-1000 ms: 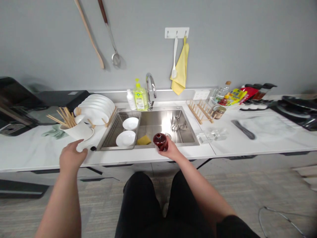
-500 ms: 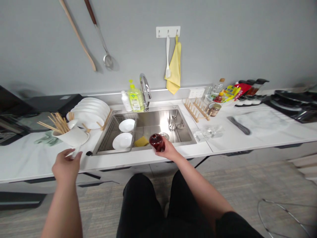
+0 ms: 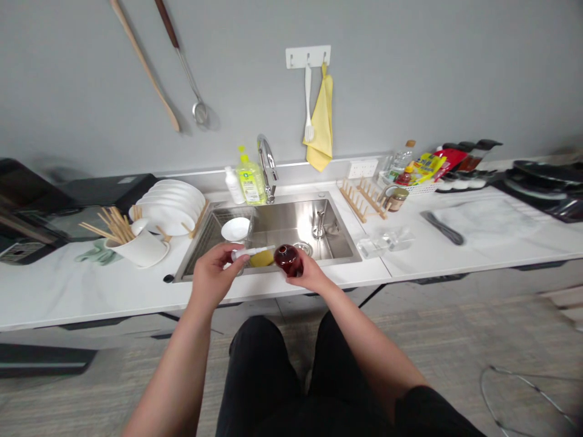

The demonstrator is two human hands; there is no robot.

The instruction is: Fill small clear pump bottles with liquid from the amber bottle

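My right hand (image 3: 311, 273) grips a dark red-brown bottle (image 3: 286, 260), its uncapped mouth facing up, at the front edge of the sink (image 3: 291, 224). Between the fingertips of my left hand (image 3: 217, 271) is a white pump top (image 3: 255, 250), held nearly level. Its thin tip points right, close to the bottle's mouth but apart from it. Behind it in the sink, a yellow sponge (image 3: 262, 259) is partly covered. A white bowl (image 3: 235, 229) sits in the wire basket on the left; my left hand hides much of that basket's front.
White plates (image 3: 170, 209) stand in a rack left of the sink, beside a white holder of chopsticks (image 3: 136, 247). Behind the sink are a yellow-green soap bottle (image 3: 250, 180) and a faucet (image 3: 268, 164). On the right are a wooden rack (image 3: 362, 200), a jar (image 3: 397, 199) and tongs (image 3: 441, 227).
My left hand has moved right from near the chopstick holder to the sink, bringing the white pump top close to the bottle. My right hand stays almost in place with the bottle.
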